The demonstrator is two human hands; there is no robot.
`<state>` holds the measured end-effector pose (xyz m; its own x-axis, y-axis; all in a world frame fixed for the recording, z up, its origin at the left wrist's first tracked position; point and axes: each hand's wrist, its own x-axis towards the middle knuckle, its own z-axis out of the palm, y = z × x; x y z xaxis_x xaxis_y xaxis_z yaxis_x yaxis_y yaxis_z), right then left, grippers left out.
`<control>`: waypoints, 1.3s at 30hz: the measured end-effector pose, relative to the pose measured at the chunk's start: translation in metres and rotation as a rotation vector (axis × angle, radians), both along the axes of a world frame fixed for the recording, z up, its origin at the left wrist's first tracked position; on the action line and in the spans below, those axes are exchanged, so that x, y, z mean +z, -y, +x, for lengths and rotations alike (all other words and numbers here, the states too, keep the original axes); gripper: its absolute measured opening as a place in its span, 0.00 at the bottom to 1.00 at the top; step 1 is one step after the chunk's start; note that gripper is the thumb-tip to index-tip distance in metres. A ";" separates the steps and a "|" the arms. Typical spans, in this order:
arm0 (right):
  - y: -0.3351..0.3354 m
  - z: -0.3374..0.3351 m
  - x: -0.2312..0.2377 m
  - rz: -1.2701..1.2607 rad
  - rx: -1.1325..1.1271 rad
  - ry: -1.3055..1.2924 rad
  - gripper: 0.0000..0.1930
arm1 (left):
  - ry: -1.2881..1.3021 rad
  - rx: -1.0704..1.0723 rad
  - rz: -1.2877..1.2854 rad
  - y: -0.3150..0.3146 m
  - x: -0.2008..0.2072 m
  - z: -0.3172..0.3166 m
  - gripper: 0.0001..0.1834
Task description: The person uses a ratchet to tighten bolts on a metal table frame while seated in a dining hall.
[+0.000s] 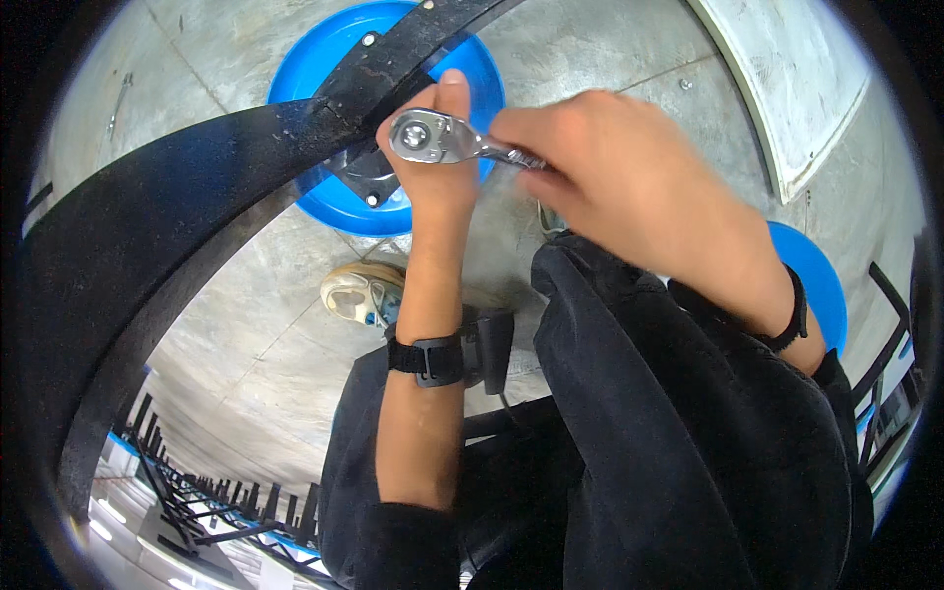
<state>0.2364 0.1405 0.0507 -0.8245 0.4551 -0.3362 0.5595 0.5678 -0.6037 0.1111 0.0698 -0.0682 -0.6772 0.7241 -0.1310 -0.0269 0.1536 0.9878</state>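
My right hand (600, 162), a little blurred, is closed around the handle of a silver ratchet wrench (454, 141). The wrench's round head lies over my left hand (433, 182) in this view. My left hand is up against the black metal frame (216, 147), its thumb pointing away from me. Its other fingers are curled out of sight, so what they hold is hidden. Behind the frame is a round blue dish-shaped piece (315, 54), with a dark plate and light bolt heads in front of it.
A white panel with a raised rim (787, 88) lies on the concrete floor (590, 49) at the far right. Another blue round piece (811, 275) shows beside my right forearm. Black metal racks (246, 511) stand at lower left. My shoe (362, 295) is below the frame.
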 end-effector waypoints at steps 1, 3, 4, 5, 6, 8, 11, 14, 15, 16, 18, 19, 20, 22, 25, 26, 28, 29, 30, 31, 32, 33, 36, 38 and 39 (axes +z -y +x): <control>-0.004 0.000 -0.001 -0.022 0.019 0.004 0.08 | -0.023 -0.008 0.005 0.000 -0.001 0.001 0.25; -0.022 0.007 -0.010 0.266 0.060 -0.150 0.09 | -0.091 -0.088 0.049 -0.004 0.007 0.009 0.21; -0.028 0.005 -0.014 0.286 0.005 -0.162 0.11 | -0.212 -0.071 0.121 -0.004 0.001 0.014 0.17; -0.034 0.000 -0.013 0.317 0.012 -0.184 0.11 | -0.343 -0.044 0.208 -0.007 0.000 0.012 0.14; -0.039 -0.006 -0.013 0.343 0.023 -0.234 0.09 | -0.408 -0.106 0.129 -0.003 0.002 0.004 0.11; -0.044 -0.019 -0.017 0.302 0.071 -0.199 0.07 | -0.404 -0.106 0.082 0.009 0.001 0.001 0.07; -0.035 -0.023 -0.016 0.326 0.051 -0.177 0.08 | -0.289 -0.137 0.048 0.010 0.005 0.002 0.04; -0.036 -0.018 -0.007 0.252 0.017 -0.226 0.07 | -0.248 -0.135 0.174 0.002 0.012 0.002 0.06; -0.036 -0.015 -0.005 0.266 0.033 -0.226 0.07 | -0.249 -0.119 0.188 0.000 0.015 0.003 0.06; -0.035 -0.016 -0.009 0.251 0.033 -0.223 0.08 | -0.191 -0.189 0.070 0.003 0.019 -0.003 0.08; -0.034 -0.017 -0.011 0.255 0.064 -0.278 0.07 | -0.130 -0.197 -0.016 0.005 0.013 -0.004 0.15; -0.030 -0.017 -0.007 0.249 0.069 -0.283 0.07 | -0.133 -0.191 -0.022 0.006 0.014 -0.006 0.15; -0.025 -0.017 -0.003 0.176 0.065 -0.159 0.08 | -0.141 -0.197 -0.049 0.007 0.013 -0.009 0.17; -0.017 -0.010 -0.005 0.090 0.102 -0.069 0.10 | -0.114 -0.195 -0.077 0.006 0.017 -0.008 0.24; -0.021 0.007 -0.005 -0.115 0.050 0.020 0.10 | -0.107 -0.247 -0.042 -0.002 0.009 0.005 0.25; -0.027 0.009 -0.005 -0.152 0.101 -0.018 0.09 | -0.119 -0.263 -0.031 -0.003 0.009 0.004 0.25; -0.037 0.005 0.002 -0.058 0.141 0.009 0.09 | -0.129 -0.287 -0.035 -0.003 0.015 0.004 0.24; -0.040 0.003 0.003 -0.013 0.140 0.051 0.10 | -0.186 -0.269 -0.032 -0.005 0.014 0.004 0.23; -0.039 0.003 0.000 -0.025 0.131 0.054 0.10 | -0.212 -0.266 -0.043 -0.003 0.015 0.005 0.22; -0.043 0.003 -0.004 0.046 0.093 -0.020 0.11 | -0.243 -0.258 -0.038 -0.008 0.015 0.006 0.22; -0.045 0.003 -0.005 0.118 0.056 -0.095 0.12 | -0.243 -0.263 -0.032 -0.010 0.014 0.007 0.22; -0.045 0.003 -0.006 0.124 0.053 -0.095 0.12 | -0.251 -0.255 -0.039 -0.010 0.012 0.009 0.21; -0.040 0.008 -0.014 0.121 0.011 -0.179 0.13 | -0.235 -0.258 -0.006 -0.009 0.009 0.011 0.21; -0.037 0.007 -0.012 0.073 0.004 -0.183 0.12 | -0.263 -0.221 0.059 -0.005 0.006 0.012 0.20; -0.036 0.007 -0.012 0.022 -0.006 -0.181 0.10 | -0.324 -0.170 0.083 -0.003 0.004 0.011 0.19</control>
